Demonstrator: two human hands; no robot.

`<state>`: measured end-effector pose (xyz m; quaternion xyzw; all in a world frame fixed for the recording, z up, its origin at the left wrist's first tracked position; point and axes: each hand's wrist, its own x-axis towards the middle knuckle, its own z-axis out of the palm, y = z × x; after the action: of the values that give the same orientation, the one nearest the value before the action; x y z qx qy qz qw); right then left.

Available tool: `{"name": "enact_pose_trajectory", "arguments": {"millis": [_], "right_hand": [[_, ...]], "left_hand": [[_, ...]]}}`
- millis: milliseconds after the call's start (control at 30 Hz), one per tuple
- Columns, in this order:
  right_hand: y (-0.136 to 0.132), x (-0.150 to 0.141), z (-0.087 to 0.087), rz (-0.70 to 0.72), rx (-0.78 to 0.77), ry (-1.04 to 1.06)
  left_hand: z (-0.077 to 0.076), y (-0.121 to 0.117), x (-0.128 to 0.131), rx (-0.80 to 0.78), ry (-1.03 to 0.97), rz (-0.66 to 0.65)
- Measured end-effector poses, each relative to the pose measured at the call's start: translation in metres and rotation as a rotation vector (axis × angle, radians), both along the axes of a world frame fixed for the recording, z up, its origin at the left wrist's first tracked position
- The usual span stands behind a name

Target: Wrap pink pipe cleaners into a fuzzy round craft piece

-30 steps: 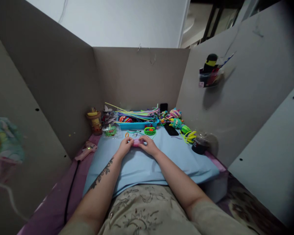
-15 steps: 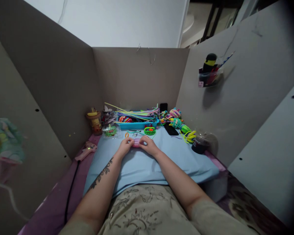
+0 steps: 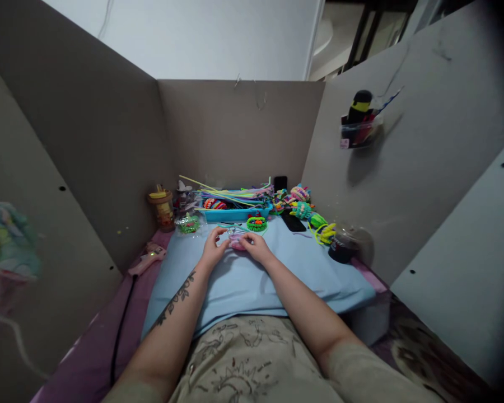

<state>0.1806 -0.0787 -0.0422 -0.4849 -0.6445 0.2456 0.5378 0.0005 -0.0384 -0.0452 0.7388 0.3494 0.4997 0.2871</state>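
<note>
A small pink fuzzy piece (image 3: 236, 244), rounded and seemingly made of pipe cleaner, lies between my hands over the blue cloth. My right hand (image 3: 257, 248) pinches its right side between thumb and fingers. On the other side, my left hand (image 3: 213, 251) has its thumb and fingers spread apart, the thumb close to the pink piece's left edge. Just beyond the hands sits a green pipe-cleaner ring with an orange and dark middle (image 3: 256, 224). Scissors lie behind the pink piece, partly hidden by it and the hands.
A blue tray (image 3: 235, 214) holding many pipe cleaners stands at the back. Colourful fuzzy pieces (image 3: 302, 211), a black phone (image 3: 293, 221) and a dark cup (image 3: 342, 248) are at right. At left are a drink cup (image 3: 163, 210) and a corded pink glue gun (image 3: 148, 260).
My left hand's fingers have spread and come off the pink piece, rising slightly. The right hand keeps its pinch. The orange loop behind the left hand is now covered.
</note>
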Motion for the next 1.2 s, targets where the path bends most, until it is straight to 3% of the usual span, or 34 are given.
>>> {"name": "enact_pose_trajectory", "arguments": {"millis": [367, 567, 733, 833, 1200], "right_hand": [[-0.004, 0.001, 0.004, 0.124, -0.077, 0.079], [-0.005, -0.001, 0.005, 0.069, -0.120, 0.103], [-0.005, -0.001, 0.007, 0.003, -0.105, 0.132], [-0.005, -0.001, 0.007, -0.015, -0.097, 0.141], [-0.001, 0.002, 0.001, 0.116, -0.126, 0.176]], "left_hand": [[-0.008, 0.005, 0.004, 0.088, 0.151, -0.009], [-0.001, 0.000, 0.006, 0.116, 0.184, -0.062], [0.007, -0.009, 0.004, 0.164, 0.119, 0.028], [0.010, -0.016, 0.005, 0.178, 0.126, 0.019], [0.013, -0.015, 0.009, 0.053, 0.103, 0.008]]}}
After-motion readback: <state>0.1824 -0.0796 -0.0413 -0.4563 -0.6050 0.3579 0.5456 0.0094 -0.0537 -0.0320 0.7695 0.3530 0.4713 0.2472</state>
